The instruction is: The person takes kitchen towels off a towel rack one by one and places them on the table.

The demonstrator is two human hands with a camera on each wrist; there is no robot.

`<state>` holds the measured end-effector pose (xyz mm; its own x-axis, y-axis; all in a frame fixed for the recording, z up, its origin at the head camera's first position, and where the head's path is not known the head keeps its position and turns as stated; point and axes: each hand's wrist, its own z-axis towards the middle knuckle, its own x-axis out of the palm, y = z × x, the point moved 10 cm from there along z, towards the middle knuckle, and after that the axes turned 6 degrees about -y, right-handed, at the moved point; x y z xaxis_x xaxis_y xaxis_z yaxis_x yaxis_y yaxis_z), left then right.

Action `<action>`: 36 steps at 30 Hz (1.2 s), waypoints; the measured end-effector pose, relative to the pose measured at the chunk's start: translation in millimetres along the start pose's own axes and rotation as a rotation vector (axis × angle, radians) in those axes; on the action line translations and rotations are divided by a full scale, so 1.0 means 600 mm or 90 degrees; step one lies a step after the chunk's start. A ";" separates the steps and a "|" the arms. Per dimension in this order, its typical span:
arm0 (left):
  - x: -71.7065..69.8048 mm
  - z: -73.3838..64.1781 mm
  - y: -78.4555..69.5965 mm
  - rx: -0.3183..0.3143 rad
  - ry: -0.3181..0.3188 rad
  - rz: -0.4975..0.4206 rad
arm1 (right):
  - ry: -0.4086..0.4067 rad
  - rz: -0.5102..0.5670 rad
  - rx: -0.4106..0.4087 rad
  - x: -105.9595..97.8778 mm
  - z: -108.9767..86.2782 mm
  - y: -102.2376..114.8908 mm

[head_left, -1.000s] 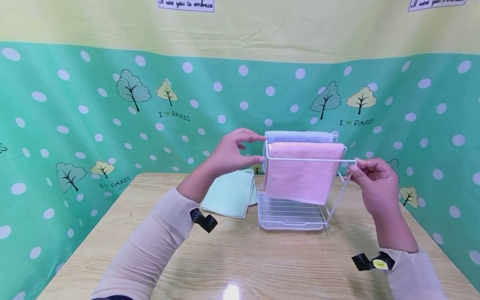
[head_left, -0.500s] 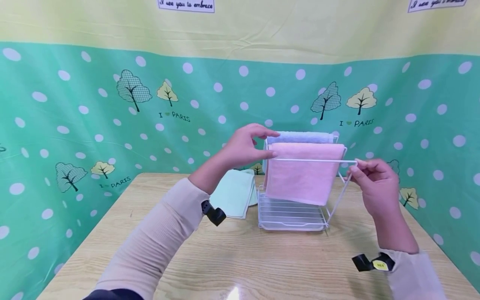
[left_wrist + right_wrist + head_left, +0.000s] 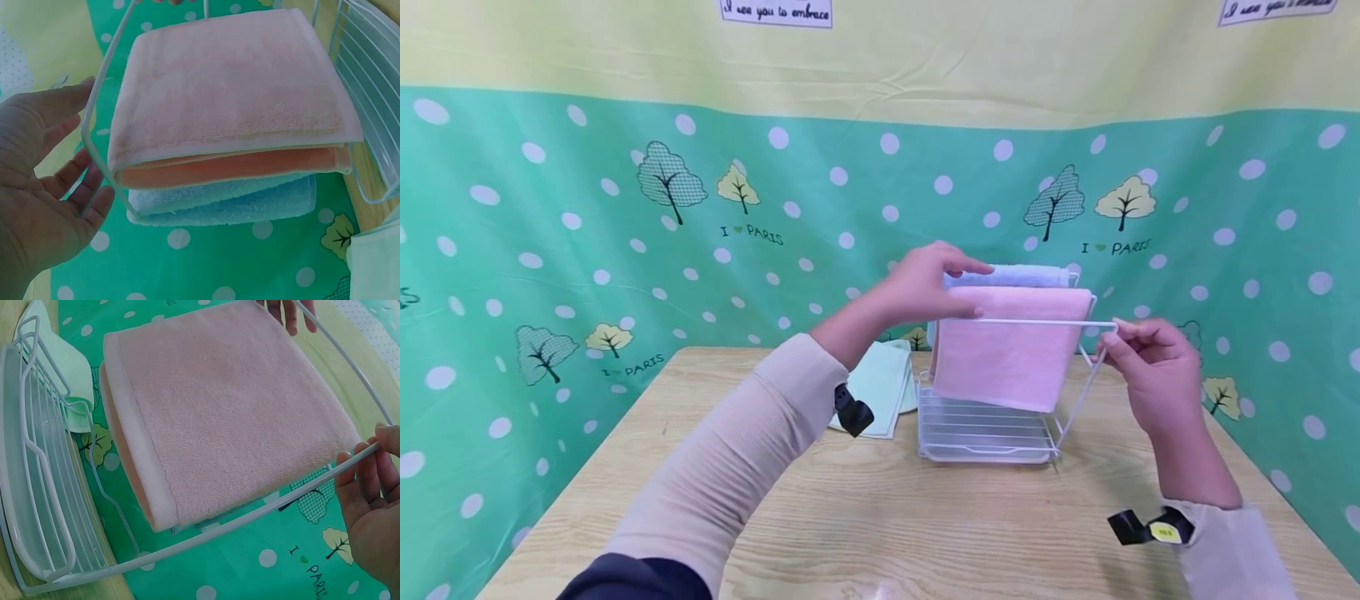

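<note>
A white wire rack (image 3: 1082,400) stands on the table, a folded pink towel (image 3: 1007,358) hanging over one upper bar. Behind it hangs a light blue towel (image 3: 1033,275), mostly hidden. My right hand (image 3: 1159,379) pinches the rack's front upper right corner between thumb and fingers. At the upper left my left hand (image 3: 921,287) spreads thumb and fingers apart, the thumb along the front bar. In the left wrist view, that hand (image 3: 47,187) lies beside the bent bar, fingers loosely bent, not wrapped round it; the thumb tip meets the bar.
A folded mint green towel (image 3: 880,387) lies on the wooden table (image 3: 880,525), left of the rack. Under the hanging towels sit the rack's lower wire shelf and clear tray (image 3: 981,454). A dotted green and yellow curtain (image 3: 865,192) closes off the back and sides.
My left hand has moved right, from the rack's upper left corner along the front bar, in front of the towels. The right hand keeps its hold; rack and towels stay put.
</note>
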<state>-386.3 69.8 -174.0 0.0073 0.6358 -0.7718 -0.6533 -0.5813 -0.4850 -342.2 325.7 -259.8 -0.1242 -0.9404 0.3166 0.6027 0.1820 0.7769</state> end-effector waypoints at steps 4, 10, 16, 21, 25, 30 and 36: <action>0.011 0.012 -0.011 0.005 0.029 0.049 | -0.003 0.004 0.001 -0.001 0.000 0.000; 0.022 0.026 -0.016 -0.002 0.064 0.065 | 0.006 0.018 -0.004 -0.001 0.000 0.000; 0.032 0.039 -0.006 -0.032 0.076 0.055 | 0.003 0.024 -0.006 -0.001 0.000 -0.001; 0.038 0.048 -0.002 -0.047 0.089 0.053 | 0.001 0.027 -0.006 -0.001 0.000 -0.001; 0.045 0.055 -0.004 -0.041 0.100 0.054 | -0.002 0.020 -0.005 -0.001 -0.001 0.000; 0.057 0.062 -0.004 -0.037 0.119 0.058 | -0.001 0.022 -0.006 0.000 -0.001 0.001; 0.071 0.067 -0.005 -0.041 0.132 0.069 | -0.001 0.027 -0.010 -0.001 0.000 -0.001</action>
<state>-414.4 119.1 -188.8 0.0993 0.4532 -0.8859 -0.6088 -0.6765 -0.4143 -342.7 326.1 -260.6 -0.1004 -0.9314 0.3499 0.6199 0.2165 0.7542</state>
